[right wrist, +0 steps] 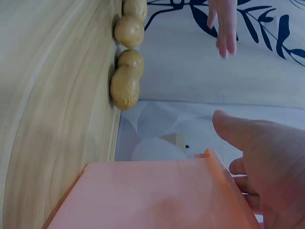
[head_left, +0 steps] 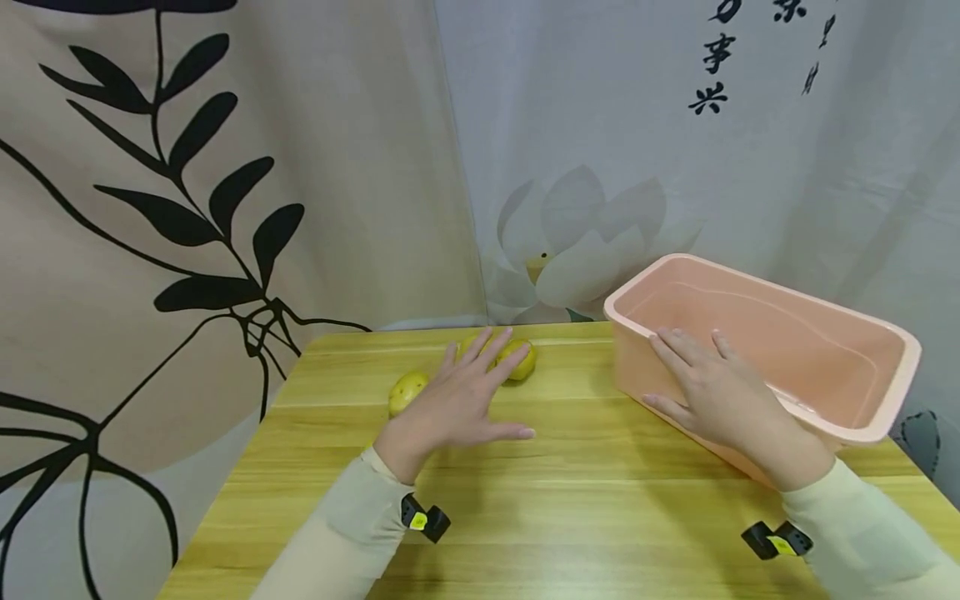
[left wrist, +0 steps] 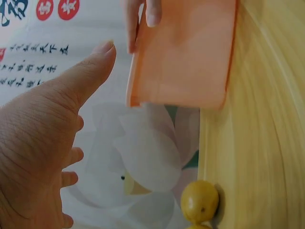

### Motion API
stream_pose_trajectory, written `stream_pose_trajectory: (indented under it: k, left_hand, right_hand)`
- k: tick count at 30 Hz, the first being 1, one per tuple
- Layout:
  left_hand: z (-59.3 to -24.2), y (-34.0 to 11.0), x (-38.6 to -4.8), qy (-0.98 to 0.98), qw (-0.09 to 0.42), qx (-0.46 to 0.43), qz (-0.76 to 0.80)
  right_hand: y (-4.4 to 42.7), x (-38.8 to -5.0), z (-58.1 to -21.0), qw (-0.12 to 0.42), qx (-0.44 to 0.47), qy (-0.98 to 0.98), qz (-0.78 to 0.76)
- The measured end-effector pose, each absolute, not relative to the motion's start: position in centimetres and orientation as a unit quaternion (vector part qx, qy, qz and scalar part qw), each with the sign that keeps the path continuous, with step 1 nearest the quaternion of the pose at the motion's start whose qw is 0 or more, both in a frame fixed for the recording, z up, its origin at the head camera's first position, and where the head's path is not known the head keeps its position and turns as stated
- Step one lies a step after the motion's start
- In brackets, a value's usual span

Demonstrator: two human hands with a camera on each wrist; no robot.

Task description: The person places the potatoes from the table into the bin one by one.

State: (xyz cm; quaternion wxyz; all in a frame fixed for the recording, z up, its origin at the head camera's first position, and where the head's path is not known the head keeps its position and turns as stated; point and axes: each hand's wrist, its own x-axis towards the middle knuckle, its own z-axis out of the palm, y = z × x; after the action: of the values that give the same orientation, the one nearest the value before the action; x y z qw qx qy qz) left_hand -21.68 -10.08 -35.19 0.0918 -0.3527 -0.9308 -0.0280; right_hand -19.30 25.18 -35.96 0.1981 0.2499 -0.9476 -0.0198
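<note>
Yellow pieces: we see smooth, rounded, potato-like yellow pieces (head_left: 517, 362) at the centre of the head frame, partly covered; the right wrist view shows four in a row, some bearing small dark marks.
Bin: at the right of the head frame we have a peach-pink, rectangular plastic bin (head_left: 757, 279), upright, with a thick rolled rim.
Left hand: our left hand (head_left: 461, 400) is spread wide above the pieces, gripping nothing we can see.
Right hand: our right hand (head_left: 712, 396), fingers nearly straight, lies over the bin's near rim; we cannot tell whether it touches.
Desk: pale yellow wood grain (head_left: 570, 517) fills the lower frame.
Backdrop: behind hangs pale cloth (head_left: 375, 167), black leaves at left, dark characters upper right.
</note>
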Motion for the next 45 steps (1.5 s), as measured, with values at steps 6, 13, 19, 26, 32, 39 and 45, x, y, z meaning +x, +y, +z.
stream_pose_trajectory:
  k: [6, 13, 19, 26, 32, 39, 45]
  left_hand:
    - [-34.7, -8.1, -22.2, -0.927, 0.081, -0.363, -0.035]
    - [-34.2, -6.4, -23.3, -0.934, 0.07, -0.35, -0.027]
    - [-33.7, -5.5, -24.0, -0.94, 0.063, -0.334, -0.012]
    - [-33.6, -5.3, -24.3, -0.946, 0.051, -0.321, 0.001]
    - [-34.2, -5.2, -24.3, -0.95, 0.024, -0.312, -0.008]
    - [-34.4, -5.0, -24.2, -0.953, 0.013, -0.3, -0.044]
    - [-34.5, -4.8, -24.3, -0.954, 0.01, -0.296, -0.049]
  right_hand:
    - [23.4, -19.0, -35.9, 0.2, 0.283, -0.938, -0.016]
    - [21.6, -18.8, -36.0, 0.22, 0.316, -0.923, -0.021]
    - [19.7, -18.9, -36.1, 0.232, 0.338, -0.911, -0.035]
    - [17.7, -18.8, -35.8, 0.223, 0.35, -0.909, -0.037]
    - [17.7, -18.1, -35.5, 0.206, 0.359, -0.909, -0.038]
    - [20.1, -17.0, -35.0, 0.159, 0.351, -0.923, -0.017]
    - [23.1, -16.3, -34.5, 0.092, 0.323, -0.942, 0.025]
